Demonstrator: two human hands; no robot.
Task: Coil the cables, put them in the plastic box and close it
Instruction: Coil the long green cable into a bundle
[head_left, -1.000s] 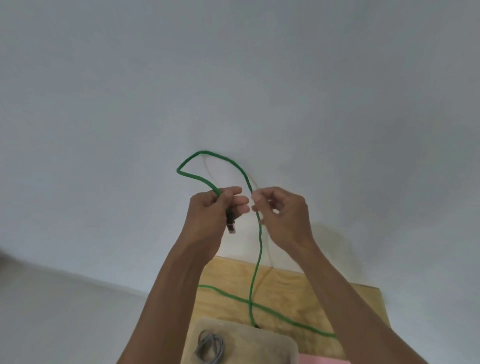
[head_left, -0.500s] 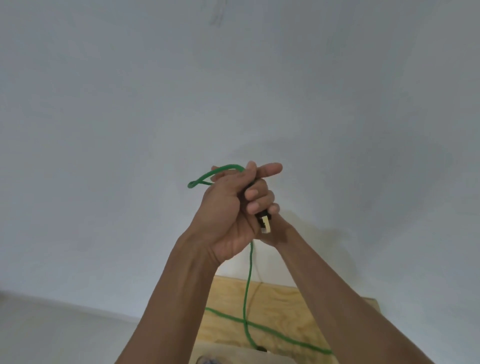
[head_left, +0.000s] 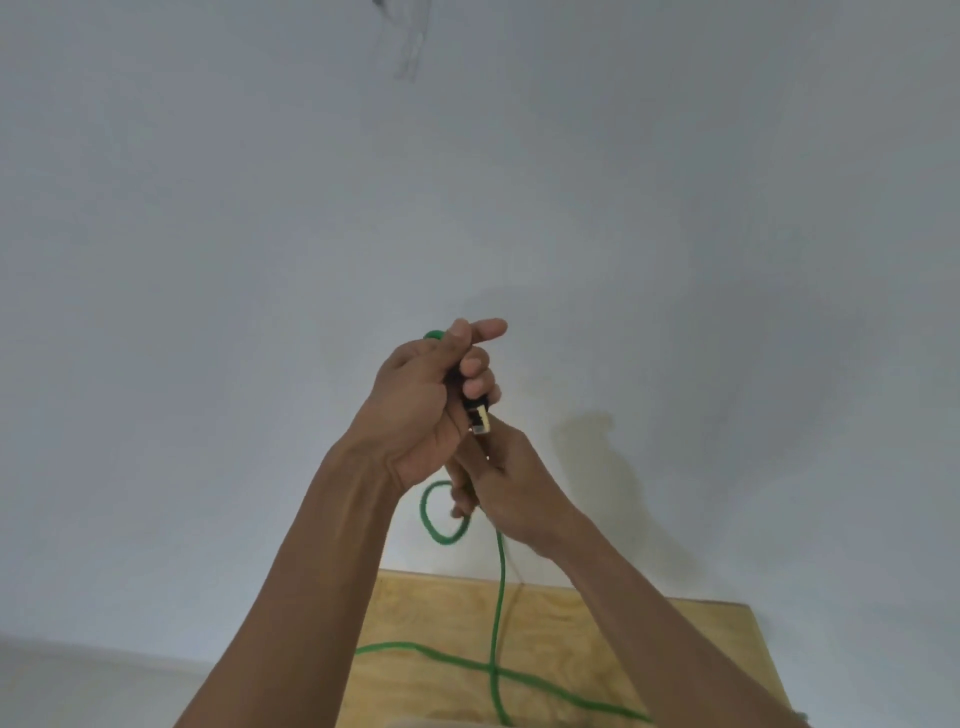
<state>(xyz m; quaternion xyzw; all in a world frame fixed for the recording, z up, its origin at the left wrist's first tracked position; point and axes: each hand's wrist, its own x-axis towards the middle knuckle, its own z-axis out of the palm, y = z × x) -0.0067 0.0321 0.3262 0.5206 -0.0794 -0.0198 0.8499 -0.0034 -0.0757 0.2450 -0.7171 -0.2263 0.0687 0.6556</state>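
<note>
A long green cable (head_left: 499, 587) hangs from my raised hands down to the wooden table (head_left: 597, 644), where more of it lies in a loose curve. My left hand (head_left: 421, 405) is closed around the cable near its end, and the black and clear plug sticks out below the fingers. Just under it, my right hand (head_left: 511, 488) grips the cable, with a small green loop hanging beside it. The plastic box is out of view.
A plain white wall (head_left: 467, 182) fills most of the view behind my hands. The table's far edge meets the wall, and its right corner (head_left: 748, 608) shows at the lower right.
My hands came together and rose. The wide loop above them has been drawn in, and a small loop now hangs below by my right hand. The view tilted up, hiding the box.
</note>
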